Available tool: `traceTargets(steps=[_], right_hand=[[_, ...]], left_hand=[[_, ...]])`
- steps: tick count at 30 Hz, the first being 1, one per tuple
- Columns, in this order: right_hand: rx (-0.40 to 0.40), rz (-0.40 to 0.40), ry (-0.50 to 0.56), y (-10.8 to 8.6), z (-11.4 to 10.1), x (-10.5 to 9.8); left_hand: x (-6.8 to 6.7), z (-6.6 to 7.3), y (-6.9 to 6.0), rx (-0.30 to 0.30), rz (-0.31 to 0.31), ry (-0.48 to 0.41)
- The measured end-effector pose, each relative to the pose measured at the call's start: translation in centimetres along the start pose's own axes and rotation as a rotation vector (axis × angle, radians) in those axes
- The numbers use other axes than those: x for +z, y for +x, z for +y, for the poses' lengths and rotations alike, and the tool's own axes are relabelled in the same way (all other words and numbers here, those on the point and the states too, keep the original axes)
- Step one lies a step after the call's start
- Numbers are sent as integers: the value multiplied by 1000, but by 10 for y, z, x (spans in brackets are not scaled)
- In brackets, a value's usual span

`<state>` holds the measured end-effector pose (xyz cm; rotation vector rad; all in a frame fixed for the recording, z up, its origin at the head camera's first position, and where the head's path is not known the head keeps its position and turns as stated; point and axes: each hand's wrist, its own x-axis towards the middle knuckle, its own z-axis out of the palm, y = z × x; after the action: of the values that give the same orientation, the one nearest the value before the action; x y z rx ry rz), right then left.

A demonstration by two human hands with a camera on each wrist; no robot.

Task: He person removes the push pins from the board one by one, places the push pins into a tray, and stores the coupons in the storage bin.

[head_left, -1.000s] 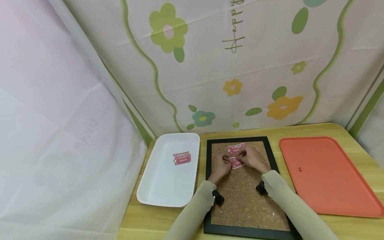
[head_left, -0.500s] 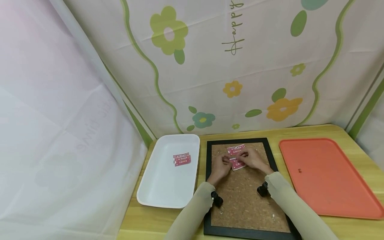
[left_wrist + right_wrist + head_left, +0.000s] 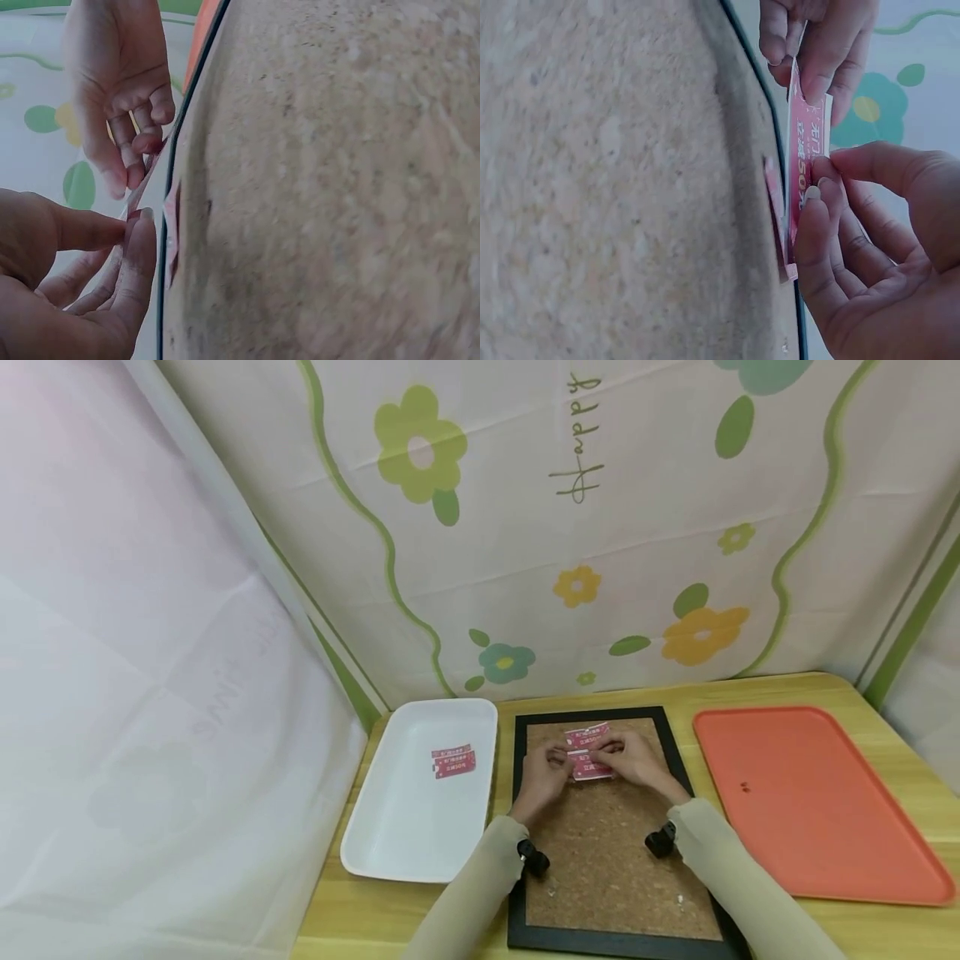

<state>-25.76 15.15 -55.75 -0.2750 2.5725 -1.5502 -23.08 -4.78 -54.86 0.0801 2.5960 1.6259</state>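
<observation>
Red coupon (image 3: 804, 142) btwn L hand (image 3: 542, 779) & R hand (image 3: 633, 760), over corkboard (image 3: 615, 877); both hands' fingers pinching it. 2nd coupon (image 3: 585, 737) nr corkboard's far edge.

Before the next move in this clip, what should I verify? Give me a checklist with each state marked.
1. Left hand gripping one end of the held coupon: ok, thumb and finger pinch it.
2. Right hand gripping it nearer the other end: ok.
3. Another coupon on the corkboard: ok.
4. Back of the held coupon: cannot tell, not clearly shown.
5. Corkboard free of bits: not ok, pale specks lie near its lower right.
6. Spare coupons inside the white tray: ok.
</observation>
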Motion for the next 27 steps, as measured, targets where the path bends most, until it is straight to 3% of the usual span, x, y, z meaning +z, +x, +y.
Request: traceTargets(steps=[13,19,27], right_hand=[[-97,13,33,-15,-13,-17],[-117,49,22,-18,-6,-27],[-29,61,91,-23,3,-37]], left_hand=[[-33,12,-5,143,-26,-36],[-47,13,-10,145,-16,-42],[-74,15,-12,139,-18,25]])
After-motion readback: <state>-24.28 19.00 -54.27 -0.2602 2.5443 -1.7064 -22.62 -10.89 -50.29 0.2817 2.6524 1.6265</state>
